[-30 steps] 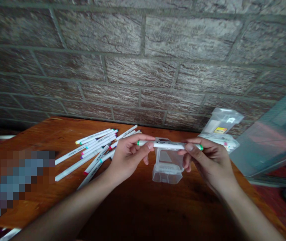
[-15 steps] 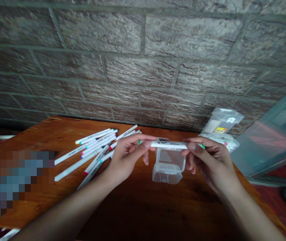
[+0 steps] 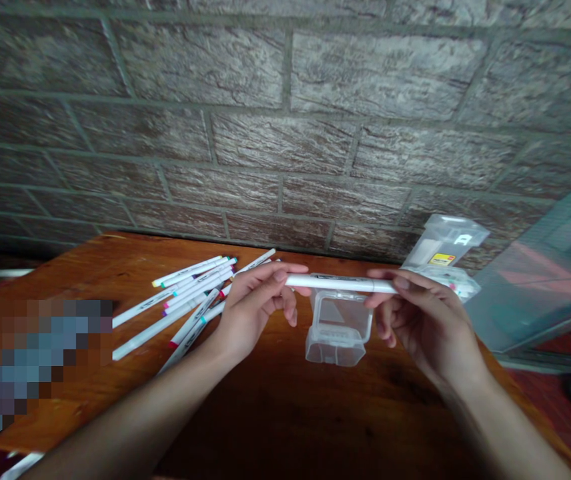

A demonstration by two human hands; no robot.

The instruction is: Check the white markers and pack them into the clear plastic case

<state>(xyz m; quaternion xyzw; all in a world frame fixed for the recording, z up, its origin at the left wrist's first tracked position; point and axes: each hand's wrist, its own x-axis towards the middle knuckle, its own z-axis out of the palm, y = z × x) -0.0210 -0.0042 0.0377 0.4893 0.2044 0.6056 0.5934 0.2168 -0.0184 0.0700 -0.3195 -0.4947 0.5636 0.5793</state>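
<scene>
A white marker [image 3: 340, 282] is held level between my two hands, above the table. My left hand [image 3: 253, 307] pinches its left end between thumb and fingers. The right end is pinched by my right hand [image 3: 425, 320], whose lower fingers curl loosely beneath. Both tips of the marker are covered by my fingers. Behind and below it, a clear plastic case [image 3: 338, 330] rests on the wood. Several white markers [image 3: 195, 287] with coloured ends lie in a loose pile to the left, partly hidden by my left hand.
The wooden table [image 3: 285, 413] meets a stone-block wall [image 3: 275, 133] at the back. At the back right, a clear container [image 3: 445, 240] with a yellow label stands by a clear plastic bag [image 3: 458, 280]. A glass panel [image 3: 550, 267] rises beyond the right edge.
The marker has risen slightly. Its green ends showed before and are now covered by my fingers. My right hand has shifted slightly right; the case and the pile look the same.
</scene>
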